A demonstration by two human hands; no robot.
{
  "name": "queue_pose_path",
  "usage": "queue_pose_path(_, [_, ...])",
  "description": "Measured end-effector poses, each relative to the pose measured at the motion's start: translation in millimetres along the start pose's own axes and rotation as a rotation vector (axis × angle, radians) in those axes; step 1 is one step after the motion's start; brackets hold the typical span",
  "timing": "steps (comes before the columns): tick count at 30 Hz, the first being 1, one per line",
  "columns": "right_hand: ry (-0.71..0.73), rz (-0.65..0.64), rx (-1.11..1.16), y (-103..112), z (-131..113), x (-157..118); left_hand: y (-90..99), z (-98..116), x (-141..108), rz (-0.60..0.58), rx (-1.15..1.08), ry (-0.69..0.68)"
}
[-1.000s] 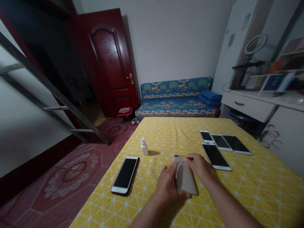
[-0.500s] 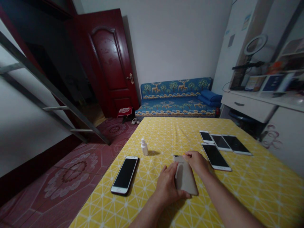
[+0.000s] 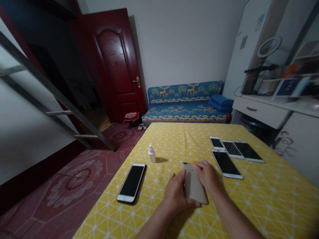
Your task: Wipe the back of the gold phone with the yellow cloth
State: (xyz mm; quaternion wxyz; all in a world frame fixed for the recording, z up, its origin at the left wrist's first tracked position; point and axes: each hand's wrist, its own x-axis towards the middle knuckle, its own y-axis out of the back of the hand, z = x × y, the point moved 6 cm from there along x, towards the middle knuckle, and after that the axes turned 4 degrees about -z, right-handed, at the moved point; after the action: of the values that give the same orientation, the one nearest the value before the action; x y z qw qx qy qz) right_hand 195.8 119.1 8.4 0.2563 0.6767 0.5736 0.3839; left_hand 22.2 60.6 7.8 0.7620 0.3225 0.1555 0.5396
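Left grip (image 3: 175,192): partly closed, fingers lie over the left edge of the gold phone, near its lower half

Right grip (image 3: 208,174): partly closed, fingers rest on the right edge of the same phone, near its upper end

Gold phone (image 3: 195,187): one, back side up, held between both grips above the yellow surface (image 3: 261,199), long side pointing away from the person; I cannot tell if it touches the surface

Other phones: five, all screen up and dark
- One black phone (image 3: 131,183) lies left of the grips, alone
- Four lie right of the grips, close together: small phone (image 3: 216,143), middle phone (image 3: 231,149), large phone (image 3: 248,151), and front phone (image 3: 226,164), which is nearest to the right grip

Bottle (image 3: 152,153): one, small, white, upright, between the black phone and the gold phone, a little farther away

Around the surface: blue sofa (image 3: 185,111) behind it, red door (image 3: 112,63) at back left, red patterned floor (image 3: 74,182) on the left, white drawer (image 3: 260,109) on the right
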Motion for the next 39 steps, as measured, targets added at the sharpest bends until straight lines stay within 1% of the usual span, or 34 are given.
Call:
queue_pose_path(5, [0.036,-0.029,0.02,0.7,0.7,-5.4,-1.1,-3.1,-0.2,0.01,-0.001,0.01])
queue_pose_path(11, [0.102,-0.039,0.119,0.9,0.8,-14.1,-1.8,-4.3,1.4,0.001,0.009,0.022])
queue_pose_path(16, [0.092,-0.075,0.185,5.8,-5.0,-22.2,-1.8,-5.4,1.7,0.0,0.009,0.025])
queue_pose_path(23, [0.119,-0.095,0.176,11.2,-9.4,-32.2,-1.7,-4.4,1.4,0.006,0.001,0.012])
queue_pose_path(30, [0.095,-0.141,0.157,13.5,-12.5,-43.0,0.4,-3.2,0.5,0.011,-0.001,0.045])
queue_pose_path(35, [0.106,-0.129,0.131,13.7,-11.5,-49.4,0.2,-2.3,1.3,0.03,-0.003,-0.005])
queue_pose_path(39, [0.12,-0.154,0.118,12.5,-11.3,-55.3,-0.8,-3.8,1.5,0.05,0.012,-0.024])
